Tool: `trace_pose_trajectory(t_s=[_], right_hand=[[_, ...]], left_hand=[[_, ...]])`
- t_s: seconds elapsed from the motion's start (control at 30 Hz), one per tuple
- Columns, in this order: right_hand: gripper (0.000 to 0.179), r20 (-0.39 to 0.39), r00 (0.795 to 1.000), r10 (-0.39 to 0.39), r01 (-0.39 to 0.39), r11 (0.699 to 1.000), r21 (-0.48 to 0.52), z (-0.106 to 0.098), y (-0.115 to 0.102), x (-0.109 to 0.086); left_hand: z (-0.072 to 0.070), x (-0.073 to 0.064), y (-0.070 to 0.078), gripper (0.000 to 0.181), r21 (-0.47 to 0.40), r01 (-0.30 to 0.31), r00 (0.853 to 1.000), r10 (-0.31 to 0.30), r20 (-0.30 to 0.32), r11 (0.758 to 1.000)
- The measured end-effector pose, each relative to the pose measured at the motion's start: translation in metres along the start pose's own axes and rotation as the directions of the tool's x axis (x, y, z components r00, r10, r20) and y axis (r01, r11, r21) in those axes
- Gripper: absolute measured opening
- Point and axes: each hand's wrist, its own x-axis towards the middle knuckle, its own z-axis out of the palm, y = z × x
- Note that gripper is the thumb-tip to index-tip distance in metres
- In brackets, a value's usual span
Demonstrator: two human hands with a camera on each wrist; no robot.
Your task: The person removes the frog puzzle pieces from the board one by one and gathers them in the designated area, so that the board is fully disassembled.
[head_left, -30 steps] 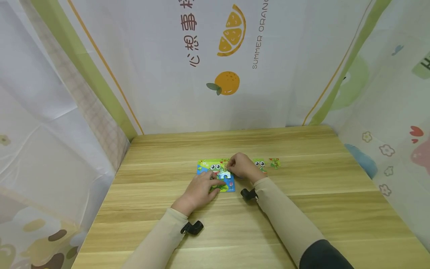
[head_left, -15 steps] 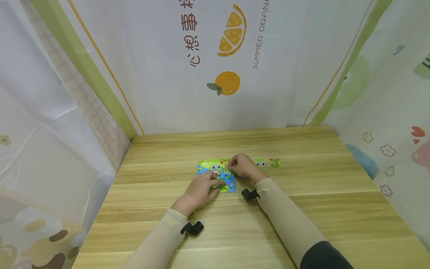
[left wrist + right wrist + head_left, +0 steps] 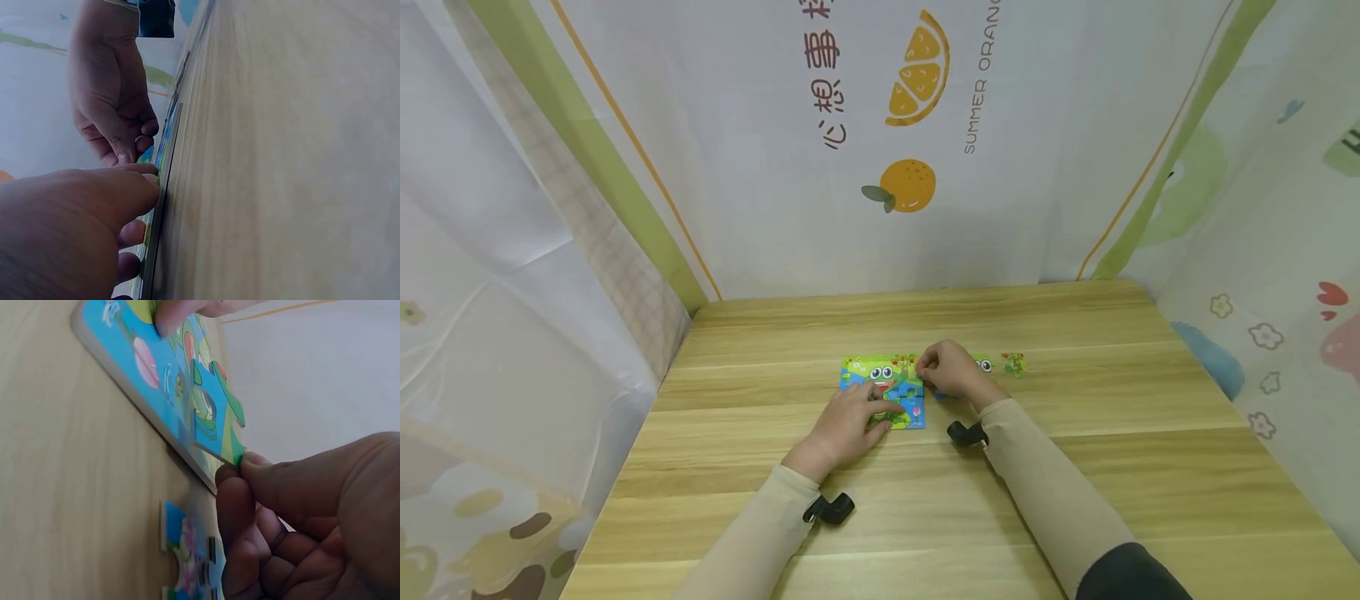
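A jigsaw puzzle board [image 3: 915, 414] with a frog picture in green and blue lies on the table. My left hand [image 3: 844, 422] rests on its near left part, fingers touching the surface. Over the board's right side, my right hand [image 3: 953, 371] pinches a blue and green puzzle piece [image 3: 211, 411] between thumb and forefinger. In the right wrist view this piece is tilted above the board, its edge lifted. Both the left hand [image 3: 69, 219] and the right hand [image 3: 115, 94] appear in the left wrist view, close together at the board. Fingers hide part of the picture.
Loose puzzle pieces lie right of the board: one with frog eyes [image 3: 983, 364], partly behind the right hand, and a green one [image 3: 1015, 364] farther right. Another loose piece [image 3: 182, 550] shows below the board in the right wrist view. A printed curtain [image 3: 760, 208] hangs behind the table.
My right hand has shifted slightly right with the puzzle piece. The piece's bright glare is gone, and its blue now shows. The left hand stays in place on the board.
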Motion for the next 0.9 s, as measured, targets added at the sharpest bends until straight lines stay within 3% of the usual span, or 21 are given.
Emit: trace_pose_trajectory(t_s=[0.37, 0.6, 0.9], right_hand=[[0.008, -0.014, 1.000, -0.008, 0.009, 0.999, 0.045, -0.011, 0.008, -0.014], [0.007, -0.044, 0.999, -0.016, 0.015, 1.000, -0.016, -0.022, 0.019, -0.022], [0.006, -0.074, 0.997, -0.014, 0.015, 1.000, 0.019, -0.040, 0.036, -0.035]], left_hand=[[0.001, 0.000, -0.001, 0.026, -0.004, 0.007, 1.000, -0.006, 0.011, 1.000], [0.001, 0.000, -0.002, 0.026, -0.012, 0.011, 1.000, -0.011, 0.011, 1.000], [0.002, -0.001, -0.003, 0.027, -0.010, 0.013, 1.000, -0.013, 0.022, 1.000]])
